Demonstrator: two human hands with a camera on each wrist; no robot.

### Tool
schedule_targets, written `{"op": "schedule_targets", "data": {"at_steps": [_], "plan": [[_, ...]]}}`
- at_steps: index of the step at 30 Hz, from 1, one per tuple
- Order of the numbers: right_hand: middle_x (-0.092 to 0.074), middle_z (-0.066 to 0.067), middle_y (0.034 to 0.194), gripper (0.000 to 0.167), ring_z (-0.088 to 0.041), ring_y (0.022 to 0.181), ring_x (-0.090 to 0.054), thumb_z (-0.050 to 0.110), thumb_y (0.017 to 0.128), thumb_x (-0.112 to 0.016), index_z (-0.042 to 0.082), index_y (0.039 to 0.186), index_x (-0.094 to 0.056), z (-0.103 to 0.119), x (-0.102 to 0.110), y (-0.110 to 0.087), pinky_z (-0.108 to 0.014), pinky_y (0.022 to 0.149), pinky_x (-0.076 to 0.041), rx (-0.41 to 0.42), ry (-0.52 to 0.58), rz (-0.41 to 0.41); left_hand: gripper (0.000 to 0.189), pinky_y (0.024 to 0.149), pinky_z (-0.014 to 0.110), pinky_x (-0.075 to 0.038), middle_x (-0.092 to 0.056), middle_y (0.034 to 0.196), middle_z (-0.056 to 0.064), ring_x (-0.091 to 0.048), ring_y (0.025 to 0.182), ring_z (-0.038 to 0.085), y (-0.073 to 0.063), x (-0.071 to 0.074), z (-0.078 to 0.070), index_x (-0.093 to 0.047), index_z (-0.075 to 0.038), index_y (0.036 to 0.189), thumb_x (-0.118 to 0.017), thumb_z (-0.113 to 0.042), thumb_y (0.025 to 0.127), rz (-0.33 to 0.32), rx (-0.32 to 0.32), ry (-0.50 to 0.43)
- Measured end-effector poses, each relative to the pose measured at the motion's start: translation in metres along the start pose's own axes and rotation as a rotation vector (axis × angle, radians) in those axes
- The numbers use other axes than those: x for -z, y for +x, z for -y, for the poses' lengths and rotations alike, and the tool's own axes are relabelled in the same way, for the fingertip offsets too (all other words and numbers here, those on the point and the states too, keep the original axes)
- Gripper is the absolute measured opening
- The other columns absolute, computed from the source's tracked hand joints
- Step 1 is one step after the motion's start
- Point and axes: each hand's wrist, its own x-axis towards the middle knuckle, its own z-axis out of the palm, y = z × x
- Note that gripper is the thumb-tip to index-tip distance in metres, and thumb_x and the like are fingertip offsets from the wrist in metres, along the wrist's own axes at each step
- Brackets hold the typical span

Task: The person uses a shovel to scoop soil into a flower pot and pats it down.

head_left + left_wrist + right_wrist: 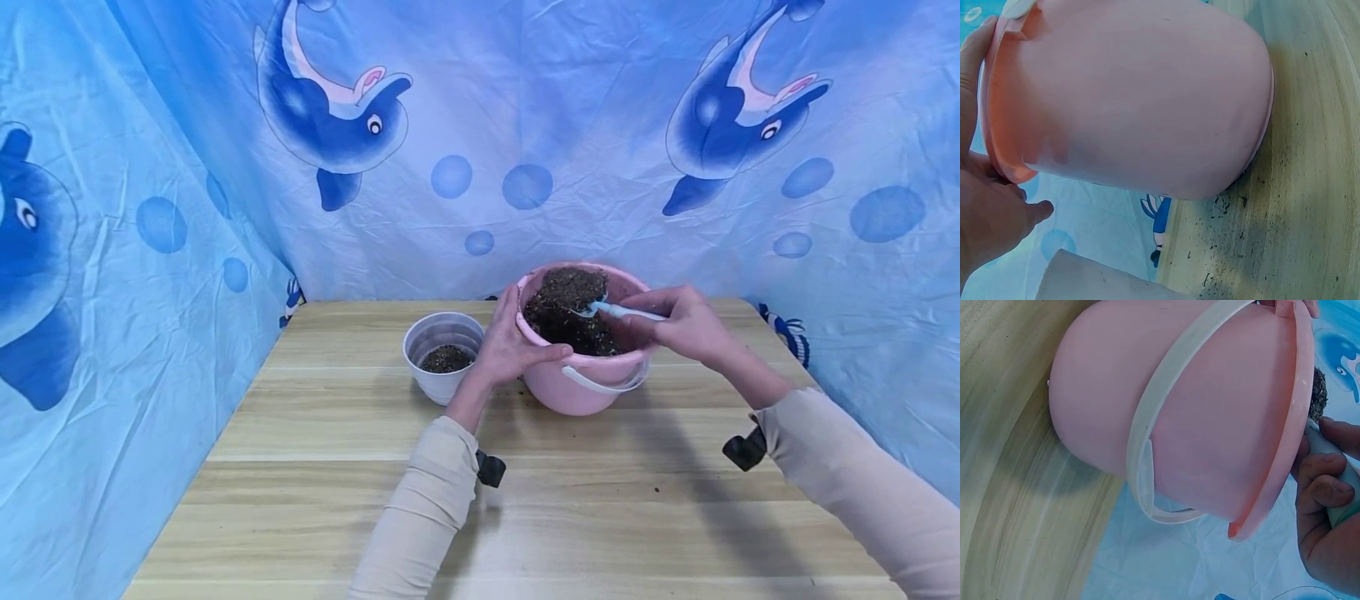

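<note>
A pink bucket [585,392] with dark soil [551,325] inside stands toward the back of the table. My left hand [508,346] grips its rim on the left, thumb along the front edge. In the left wrist view, fingers of the left hand [991,212] reach around that rim. My right hand [693,325] holds a small light-blue trowel [626,312] by its handle over the bucket's mouth. Heaped soil [573,287] covers the trowel's blade. The right wrist view has the fingers [1325,490] curled round the handle.
A white ribbed pot [442,383] with some soil at its bottom stands left of the bucket. The bucket's white handle [1154,400] hangs down at the front. Soil crumbs [1216,231] lie on the wooden table [315,483]. Blue dolphin-print cloth [480,125] hangs behind and along both sides.
</note>
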Motion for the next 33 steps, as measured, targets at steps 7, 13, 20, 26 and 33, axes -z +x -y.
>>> {"op": "schedule_targets", "data": {"at_steps": [7,13,20,26,33], "plan": [[-0.072,-0.015,0.102,0.031,-0.008,0.070,-0.062,0.021,0.087,-0.073,0.004,0.113,-0.072,0.004,-0.001,0.001,-0.021,0.052,-0.048,-0.001,-0.028,-0.004,0.126,0.117,0.047,-0.019,-0.010,0.161,-0.001,-0.013,0.146,0.024,-0.006,0.004,0.005,-0.008,-0.022,0.156,-0.091,-0.039,0.062,0.008,0.225,0.108],[-0.071,-0.014,0.104,0.031,-0.009,0.068,-0.056,0.020,0.087,-0.073,0.004,0.113,-0.072,0.008,0.000,0.004,-0.021,0.050,-0.042,-0.009,-0.071,0.001,0.129,0.117,0.048,-0.012,0.001,0.162,-0.003,-0.002,0.147,0.022,-0.009,0.012,0.000,-0.004,-0.025,0.156,-0.088,-0.050,0.061,0.012,0.326,0.126],[-0.072,-0.012,0.102,0.030,-0.007,0.067,-0.054,0.022,0.086,-0.074,0.007,0.112,-0.073,0.012,-0.002,0.008,-0.021,0.051,-0.042,0.007,-0.098,0.009,0.133,0.117,0.048,-0.013,0.001,0.162,-0.003,-0.002,0.148,0.024,-0.009,0.021,-0.001,-0.003,-0.026,0.156,-0.088,-0.055,0.057,0.008,0.346,0.153],[-0.072,-0.012,0.105,0.031,-0.006,0.061,-0.055,0.022,0.087,-0.073,0.007,0.113,-0.072,0.016,-0.004,0.013,-0.020,0.052,-0.043,0.009,-0.099,0.026,0.133,0.117,0.046,-0.013,0.001,0.162,-0.005,-0.002,0.147,0.018,-0.011,0.028,0.001,-0.002,-0.027,0.155,-0.089,-0.052,0.058,0.005,0.331,0.136],[-0.073,-0.012,0.101,0.028,-0.003,0.052,-0.049,0.018,0.087,-0.072,0.005,0.112,-0.073,0.021,-0.009,0.018,-0.020,0.050,-0.041,0.031,-0.111,0.028,0.133,0.117,0.047,-0.014,0.000,0.162,-0.002,-0.003,0.147,0.020,-0.014,0.036,0.003,-0.001,-0.025,0.156,-0.088,-0.053,0.059,0.002,0.323,0.156]]}}
